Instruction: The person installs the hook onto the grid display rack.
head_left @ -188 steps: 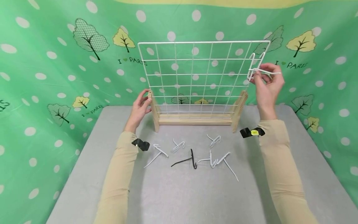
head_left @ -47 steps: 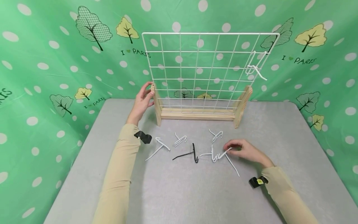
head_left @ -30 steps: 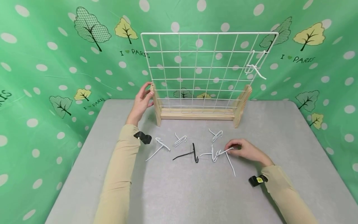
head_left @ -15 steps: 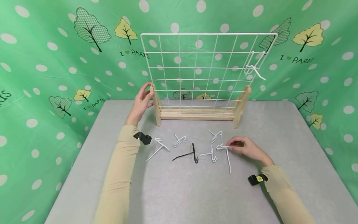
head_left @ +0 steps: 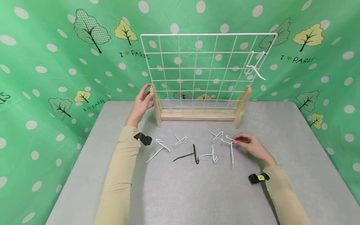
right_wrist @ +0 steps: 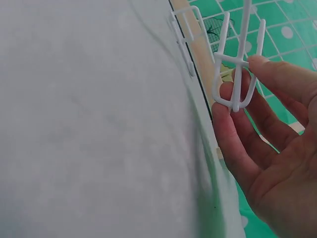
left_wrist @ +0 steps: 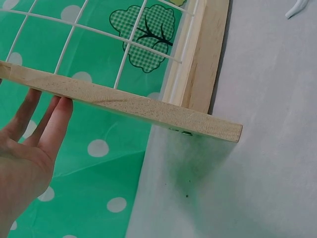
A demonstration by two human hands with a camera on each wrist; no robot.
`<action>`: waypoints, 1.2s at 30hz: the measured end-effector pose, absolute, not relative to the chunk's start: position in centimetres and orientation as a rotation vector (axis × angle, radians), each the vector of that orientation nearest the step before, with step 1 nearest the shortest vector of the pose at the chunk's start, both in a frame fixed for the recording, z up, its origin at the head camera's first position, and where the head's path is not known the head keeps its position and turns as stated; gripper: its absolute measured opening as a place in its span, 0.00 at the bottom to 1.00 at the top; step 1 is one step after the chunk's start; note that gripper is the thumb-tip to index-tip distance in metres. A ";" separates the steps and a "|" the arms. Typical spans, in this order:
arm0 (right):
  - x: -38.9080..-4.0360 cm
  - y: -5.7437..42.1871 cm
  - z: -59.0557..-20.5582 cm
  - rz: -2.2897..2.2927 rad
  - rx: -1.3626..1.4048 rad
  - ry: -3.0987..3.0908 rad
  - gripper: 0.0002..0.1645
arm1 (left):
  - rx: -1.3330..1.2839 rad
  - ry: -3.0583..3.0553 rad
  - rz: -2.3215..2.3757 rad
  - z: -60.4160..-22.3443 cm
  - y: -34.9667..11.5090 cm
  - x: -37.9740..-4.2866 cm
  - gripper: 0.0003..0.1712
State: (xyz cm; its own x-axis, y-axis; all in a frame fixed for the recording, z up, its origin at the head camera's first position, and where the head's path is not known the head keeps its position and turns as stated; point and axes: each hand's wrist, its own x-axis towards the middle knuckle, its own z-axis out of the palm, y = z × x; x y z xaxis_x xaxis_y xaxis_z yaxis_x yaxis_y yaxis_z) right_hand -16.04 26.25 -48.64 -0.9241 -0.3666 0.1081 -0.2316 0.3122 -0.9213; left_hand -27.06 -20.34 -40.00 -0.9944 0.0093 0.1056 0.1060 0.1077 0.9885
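At the left post of a wooden stand (head_left: 197,117), my left hand (head_left: 140,103) grips the upper part, thumb in front; several fingertips meet its outer face in the left wrist view. The stand carries an upright white wire grid panel (head_left: 208,33). My right hand (head_left: 251,147) pinches a white wire hook (head_left: 232,150), right of the others. In the right wrist view, the same hook (right_wrist: 237,79) sits between thumb and fingers, its two bent tips and long prong pointing up. Another white hook (head_left: 254,68) hangs at the grid's upper right.
Spread on the grey table (head_left: 180,193) before the stand are a black hook (head_left: 194,153) and white hooks: one at left (head_left: 160,150), a short hook (head_left: 181,141), a second short hook (head_left: 216,136) and one nearer the middle (head_left: 212,154). A green patterned curtain (head_left: 56,84) surrounds the table.
My right hand left the hook now hanging on the grid, came down to the table, took hold of another white hook and moved it away from its neighbour, turning it. The left hand stayed.
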 end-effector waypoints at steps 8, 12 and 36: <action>-16.3 25.3 -45.8 -1.788 -0.501 2.458 0.11 | -0.121 -2.301 -2.052 -39.9 -20.4 -27.0 0.28; -16.9 25.2 -45.5 -1.852 -0.486 2.426 0.11 | -0.117 -2.312 -2.049 -39.8 -20.3 -26.9 0.28; -19.9 23.9 -42.8 -2.096 -0.430 2.441 0.14 | -0.107 -2.290 -2.066 -39.8 -20.2 -26.8 0.28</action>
